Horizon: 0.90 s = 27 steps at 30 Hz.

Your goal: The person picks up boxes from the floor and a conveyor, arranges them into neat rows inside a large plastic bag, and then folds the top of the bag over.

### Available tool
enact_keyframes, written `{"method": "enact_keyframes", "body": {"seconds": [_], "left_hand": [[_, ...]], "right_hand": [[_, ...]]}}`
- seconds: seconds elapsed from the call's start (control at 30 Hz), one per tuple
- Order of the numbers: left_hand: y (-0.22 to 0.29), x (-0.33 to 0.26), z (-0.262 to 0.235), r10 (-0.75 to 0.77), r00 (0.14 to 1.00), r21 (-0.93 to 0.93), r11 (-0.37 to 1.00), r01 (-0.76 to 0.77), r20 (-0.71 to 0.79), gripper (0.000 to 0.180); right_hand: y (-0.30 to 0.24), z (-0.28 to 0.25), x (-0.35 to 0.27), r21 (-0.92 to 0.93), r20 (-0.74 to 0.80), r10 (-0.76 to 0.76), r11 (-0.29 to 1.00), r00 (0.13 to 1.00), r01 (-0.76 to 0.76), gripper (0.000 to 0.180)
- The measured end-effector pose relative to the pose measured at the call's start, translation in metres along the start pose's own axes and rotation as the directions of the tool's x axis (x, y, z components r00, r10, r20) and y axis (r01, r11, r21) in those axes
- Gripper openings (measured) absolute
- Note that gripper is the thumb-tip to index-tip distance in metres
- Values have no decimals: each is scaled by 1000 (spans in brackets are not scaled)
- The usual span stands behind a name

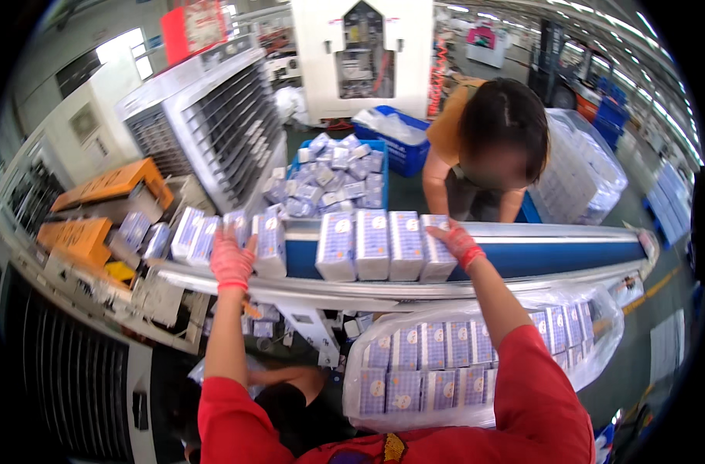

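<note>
White-and-lilac checked packs, which look like tissue packs, stand upright on a blue conveyor belt (515,261). My left hand (232,261), in a pinkish-red glove, reaches over the left group with fingers stretched out and apart. It partly covers one pack and is beside another tissue pack (270,246). My right hand (460,243), in a similar glove, rests against the rightmost tissue pack (436,259) of the other group. Its fingers are spread over that pack's top and right side. A gap of bare belt separates the two groups.
Across the belt, a co-worker (484,139) bends forward near a blue crate (383,185) heaped with packs. On my side lies a plastic-wrapped stack of packs (430,348). Orange-covered machinery (78,236) adjoins the belt's left end. Another person's arm (290,377) shows below.
</note>
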<state>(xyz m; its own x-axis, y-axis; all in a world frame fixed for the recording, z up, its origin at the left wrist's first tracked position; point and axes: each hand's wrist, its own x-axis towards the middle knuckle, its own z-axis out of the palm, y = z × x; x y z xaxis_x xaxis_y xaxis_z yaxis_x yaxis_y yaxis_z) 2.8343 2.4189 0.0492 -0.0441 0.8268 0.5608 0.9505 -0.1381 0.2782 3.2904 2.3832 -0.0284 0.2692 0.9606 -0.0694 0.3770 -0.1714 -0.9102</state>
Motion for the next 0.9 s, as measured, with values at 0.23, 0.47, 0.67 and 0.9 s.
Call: {"method": "enact_keyframes", "body": {"seconds": [0.23,0.47,0.67,0.9], "left_hand": [[-51,55,81,-151,810,-174,939,297,567,90],[66,19,32,-164,866,2,983,185,472,78],[100,-41,22,338,892,101,919,-382,300,57],[134,-30,39,322,905,112,925,-363,280,53]], "right_hand": [[-59,47,-19,-222,162,25,975,986,12,90],[-60,22,-25,-341,-70,135,928,988,-151,97],[-76,6,-87,-646,-161,-165,763,973,22,95],[-89,-6,-89,-733,-28,-120,677,992,61,104]]}}
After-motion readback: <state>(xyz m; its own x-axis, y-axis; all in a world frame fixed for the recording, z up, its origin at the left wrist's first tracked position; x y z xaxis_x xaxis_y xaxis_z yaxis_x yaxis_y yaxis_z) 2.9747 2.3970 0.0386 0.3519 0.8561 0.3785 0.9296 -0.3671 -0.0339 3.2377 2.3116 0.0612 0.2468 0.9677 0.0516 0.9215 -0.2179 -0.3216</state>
